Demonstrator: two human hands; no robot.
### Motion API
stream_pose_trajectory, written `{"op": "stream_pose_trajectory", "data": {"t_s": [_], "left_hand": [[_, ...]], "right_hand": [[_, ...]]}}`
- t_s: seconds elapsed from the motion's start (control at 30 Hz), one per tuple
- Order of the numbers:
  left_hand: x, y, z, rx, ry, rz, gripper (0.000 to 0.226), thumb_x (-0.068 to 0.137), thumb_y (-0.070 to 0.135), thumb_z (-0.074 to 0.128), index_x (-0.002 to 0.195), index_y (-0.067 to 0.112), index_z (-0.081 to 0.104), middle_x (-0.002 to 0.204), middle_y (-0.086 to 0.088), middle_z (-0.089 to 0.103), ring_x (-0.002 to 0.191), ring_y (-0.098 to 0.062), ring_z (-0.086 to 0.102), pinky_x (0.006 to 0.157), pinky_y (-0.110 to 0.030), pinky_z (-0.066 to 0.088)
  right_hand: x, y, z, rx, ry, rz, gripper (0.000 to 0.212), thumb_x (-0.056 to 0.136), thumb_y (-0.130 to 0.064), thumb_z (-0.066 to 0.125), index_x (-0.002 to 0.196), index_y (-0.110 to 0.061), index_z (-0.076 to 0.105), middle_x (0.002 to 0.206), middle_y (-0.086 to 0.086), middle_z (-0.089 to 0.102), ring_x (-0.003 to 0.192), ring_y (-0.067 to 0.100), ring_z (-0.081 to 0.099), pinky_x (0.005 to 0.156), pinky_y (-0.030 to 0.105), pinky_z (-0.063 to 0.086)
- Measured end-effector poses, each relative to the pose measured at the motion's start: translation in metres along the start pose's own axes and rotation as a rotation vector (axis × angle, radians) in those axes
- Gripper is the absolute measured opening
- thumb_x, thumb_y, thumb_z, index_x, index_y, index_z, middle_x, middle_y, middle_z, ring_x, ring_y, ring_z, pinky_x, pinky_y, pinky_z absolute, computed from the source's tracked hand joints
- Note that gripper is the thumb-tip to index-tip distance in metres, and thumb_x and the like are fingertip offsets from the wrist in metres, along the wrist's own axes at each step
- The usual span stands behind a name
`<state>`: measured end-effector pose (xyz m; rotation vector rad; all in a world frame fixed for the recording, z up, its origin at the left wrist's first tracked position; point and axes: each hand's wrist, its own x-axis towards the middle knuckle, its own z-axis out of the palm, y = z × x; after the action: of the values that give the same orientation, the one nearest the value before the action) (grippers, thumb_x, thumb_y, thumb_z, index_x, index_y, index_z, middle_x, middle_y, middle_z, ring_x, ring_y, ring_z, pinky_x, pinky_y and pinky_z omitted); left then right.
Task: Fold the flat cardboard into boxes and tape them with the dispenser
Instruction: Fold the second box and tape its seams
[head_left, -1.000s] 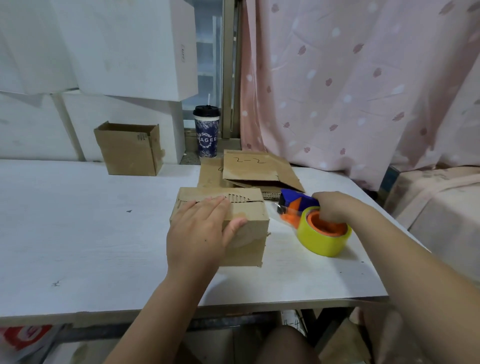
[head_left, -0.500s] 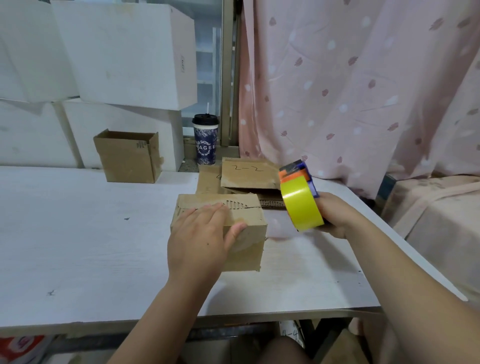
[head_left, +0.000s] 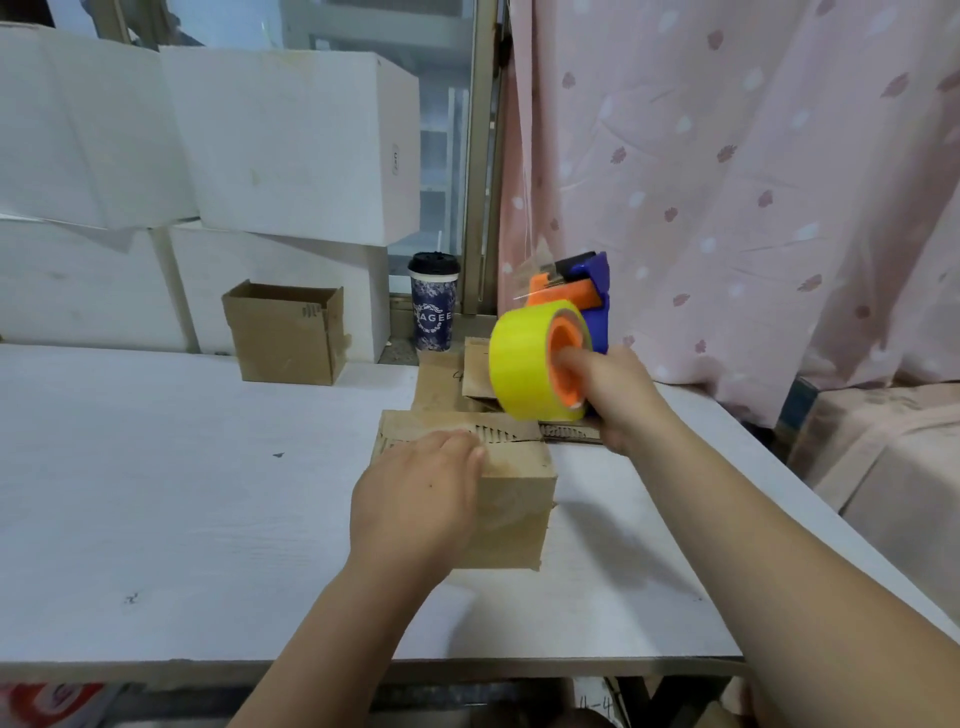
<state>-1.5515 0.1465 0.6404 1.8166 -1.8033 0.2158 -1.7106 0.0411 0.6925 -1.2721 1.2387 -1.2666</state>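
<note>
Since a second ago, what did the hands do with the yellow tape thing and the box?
The right hand, already gripping the tape dispenser on the table, lifted it and now holds it in the air behind the folded box. The left hand stayed flat on the box top; box and cup did not move.

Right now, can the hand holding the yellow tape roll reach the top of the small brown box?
Probably yes. The right hand holds the blue and orange tape dispenser with its yellow roll in the air behind the small brown cardboard box. The left hand presses only the top's left part.
</note>
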Motion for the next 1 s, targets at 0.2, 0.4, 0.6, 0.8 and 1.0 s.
{"op": "stream_pose_trajectory", "data": {"t_s": [0.2,0.4,0.6,0.8,1.0], "left_hand": [[0.025,-0.027,-0.022,-0.020,-0.241,0.123,0.047,0.090,0.007,0.038,0.120,0.040,0.053,0.117,0.011,0.061,0.106,-0.016,0.053,0.092,-0.028,0.037],[0.033,-0.040,-0.029,-0.346,-0.282,0.054,0.028,0.098,0.014,0.042,0.108,0.030,0.063,0.112,0.012,0.063,0.101,-0.006,0.053,0.070,-0.005,0.033],[0.038,-0.024,-0.027,-0.783,0.200,-0.243,0.023,0.091,0.051,0.047,0.086,0.031,0.058,0.083,0.010,0.062,0.078,-0.003,0.058,0.058,-0.014,0.041],[0.047,-0.008,-0.030,-0.857,0.250,-0.316,0.026,0.079,0.049,0.064,0.093,0.028,0.064,0.084,0.011,0.064,0.079,-0.003,0.062,0.066,-0.019,0.052],[0.060,-0.003,-0.035,-0.824,0.221,-0.406,0.029,0.079,0.052,0.066,0.091,0.027,0.059,0.082,0.014,0.059,0.076,-0.002,0.058,0.056,-0.020,0.043]], "right_hand": [[-0.013,0.010,0.037,-0.140,0.207,-0.317,0.020,0.082,-0.017,0.066,0.066,-0.023,0.055,0.054,-0.011,0.056,0.051,0.005,0.054,0.053,0.025,0.043],[-0.016,0.014,0.045,-0.274,0.271,-0.456,0.021,0.086,-0.018,0.062,0.078,-0.033,0.049,0.073,-0.016,0.057,0.071,0.011,0.056,0.058,0.025,0.044],[-0.024,0.027,0.051,-0.426,0.231,-0.590,0.049,0.083,-0.008,0.060,0.129,-0.021,0.051,0.115,-0.001,0.062,0.104,0.020,0.056,0.083,0.035,0.050],[-0.028,0.029,0.052,-0.494,0.243,-0.690,0.051,0.077,-0.007,0.058,0.127,-0.018,0.054,0.114,0.001,0.060,0.105,0.019,0.053,0.078,0.023,0.037],[-0.032,0.030,0.055,-0.586,0.268,-0.719,0.066,0.076,-0.008,0.067,0.136,-0.019,0.043,0.125,0.001,0.052,0.111,0.019,0.050,0.086,0.032,0.048]]}}
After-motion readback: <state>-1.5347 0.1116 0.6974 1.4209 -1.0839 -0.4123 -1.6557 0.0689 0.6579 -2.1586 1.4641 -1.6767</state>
